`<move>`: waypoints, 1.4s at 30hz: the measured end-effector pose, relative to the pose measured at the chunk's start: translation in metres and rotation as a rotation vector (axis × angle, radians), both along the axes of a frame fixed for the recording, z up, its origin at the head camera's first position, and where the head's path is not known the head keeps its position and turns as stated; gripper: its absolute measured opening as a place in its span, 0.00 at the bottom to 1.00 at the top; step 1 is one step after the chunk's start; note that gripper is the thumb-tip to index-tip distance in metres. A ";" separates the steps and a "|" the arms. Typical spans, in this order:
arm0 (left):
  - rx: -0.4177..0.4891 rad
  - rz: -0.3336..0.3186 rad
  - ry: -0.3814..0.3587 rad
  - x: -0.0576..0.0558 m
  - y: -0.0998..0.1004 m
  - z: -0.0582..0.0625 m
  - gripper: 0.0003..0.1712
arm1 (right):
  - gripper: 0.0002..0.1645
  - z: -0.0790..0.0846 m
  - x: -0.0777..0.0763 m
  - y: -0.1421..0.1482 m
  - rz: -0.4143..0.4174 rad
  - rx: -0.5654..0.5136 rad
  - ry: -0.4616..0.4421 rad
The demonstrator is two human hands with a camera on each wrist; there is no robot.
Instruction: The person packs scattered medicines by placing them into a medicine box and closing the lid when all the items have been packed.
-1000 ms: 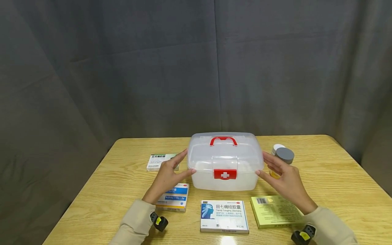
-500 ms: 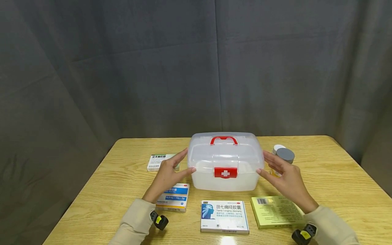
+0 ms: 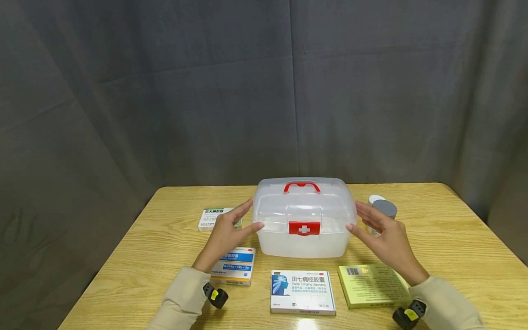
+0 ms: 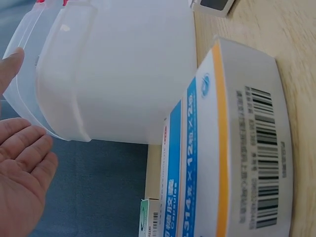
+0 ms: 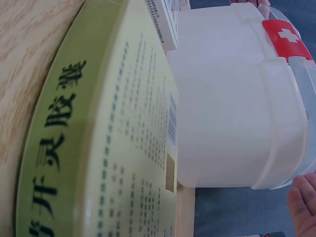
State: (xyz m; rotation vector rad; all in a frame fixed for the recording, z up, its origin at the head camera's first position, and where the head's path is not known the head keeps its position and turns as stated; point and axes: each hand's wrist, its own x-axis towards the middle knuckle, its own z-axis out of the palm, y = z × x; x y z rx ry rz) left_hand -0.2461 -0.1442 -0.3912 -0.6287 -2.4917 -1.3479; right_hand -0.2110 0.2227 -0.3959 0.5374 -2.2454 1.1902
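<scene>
A first-aid box with a frosted white base [image 3: 303,245] stands mid-table. Its clear lid [image 3: 305,201] carries a red handle [image 3: 302,185] and a red latch [image 3: 304,228] with a white cross. My left hand [image 3: 226,235] grips the lid's left end, thumb at the front corner and fingers along the side. On the opposite end my right hand [image 3: 387,238] holds the lid the same way. In the left wrist view, the left fingers [image 4: 29,148] lie at the lid's edge. The right fingertips [image 5: 303,192] show beside the lid in the right wrist view.
A blue-and-white medicine box [image 3: 235,266] lies under the left forearm, and another white box [image 3: 212,220] behind it. In front are a white medicine box [image 3: 302,292] and a yellow-green one [image 3: 371,286]. Bottles with white [image 3: 375,199] and grey caps [image 3: 385,208] stand behind my right hand.
The lid's front edge and red latch have risen slightly, and both thumbs have moved up with them. The base and the medicine boxes have stayed put.
</scene>
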 end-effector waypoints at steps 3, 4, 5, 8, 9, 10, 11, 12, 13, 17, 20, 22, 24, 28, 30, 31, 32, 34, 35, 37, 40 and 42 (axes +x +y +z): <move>0.007 -0.002 0.001 0.000 0.001 0.001 0.40 | 0.34 0.000 0.000 0.000 0.002 -0.002 0.003; 0.010 -0.006 0.002 0.000 0.001 0.001 0.40 | 0.34 0.000 0.000 0.000 0.003 -0.003 0.003; 0.013 -0.007 -0.001 -0.001 0.001 0.002 0.40 | 0.34 0.000 0.000 0.000 0.002 -0.004 0.004; 0.021 -0.011 -0.003 -0.001 0.001 0.003 0.40 | 0.34 0.001 0.000 0.000 0.000 -0.007 0.006; 0.021 -0.011 -0.004 -0.001 0.002 0.003 0.40 | 0.34 0.001 -0.001 0.000 0.000 -0.009 0.007; 0.022 -0.010 -0.005 -0.001 0.002 0.003 0.40 | 0.34 0.001 -0.001 0.000 -0.001 -0.010 0.008; 0.022 -0.009 -0.004 -0.002 0.001 0.003 0.40 | 0.34 0.001 -0.001 0.000 -0.002 -0.011 0.009; 0.020 -0.005 -0.003 -0.002 0.001 0.003 0.39 | 0.34 0.002 -0.001 0.000 -0.003 -0.012 0.010; 0.019 -0.001 -0.005 -0.002 0.001 0.003 0.39 | 0.34 0.002 -0.001 -0.001 -0.002 -0.014 0.010; 0.012 0.011 -0.005 -0.002 0.001 0.003 0.39 | 0.34 0.003 -0.001 -0.002 0.001 -0.022 0.009; 0.016 0.018 -0.009 -0.002 0.002 0.004 0.39 | 0.33 0.004 -0.001 -0.002 0.003 -0.027 0.007; 0.022 0.022 -0.010 -0.002 0.002 0.005 0.38 | 0.33 0.004 -0.001 -0.003 0.002 -0.030 0.004; 0.034 0.017 -0.003 -0.003 0.002 0.005 0.38 | 0.32 0.005 -0.002 -0.003 0.000 -0.032 0.003; 0.054 0.016 0.003 -0.004 0.003 0.005 0.37 | 0.31 0.006 -0.003 -0.004 -0.004 -0.040 0.003; 0.067 0.017 0.006 -0.005 0.003 0.005 0.36 | 0.30 0.007 -0.004 -0.005 -0.007 -0.043 0.005; 0.072 0.018 0.006 -0.005 0.003 0.005 0.36 | 0.30 0.007 -0.004 -0.005 -0.009 -0.043 0.005; 0.077 0.019 0.009 -0.005 0.003 0.005 0.36 | 0.30 0.008 -0.005 -0.005 -0.011 -0.041 0.006; 0.086 0.019 0.015 -0.005 0.004 0.005 0.36 | 0.30 0.008 -0.005 -0.005 -0.014 -0.038 0.007; 0.089 0.020 0.019 -0.005 0.004 0.005 0.36 | 0.30 0.008 -0.005 -0.005 -0.015 -0.037 0.009; 0.091 0.027 0.021 -0.004 0.004 0.005 0.36 | 0.31 0.008 -0.006 -0.005 -0.016 -0.033 0.013; 0.099 0.031 0.022 -0.004 0.005 0.004 0.35 | 0.33 0.008 -0.005 -0.006 -0.017 -0.031 0.018; 0.101 0.033 0.023 -0.004 0.005 0.004 0.35 | 0.33 0.008 -0.005 -0.006 -0.020 -0.029 0.024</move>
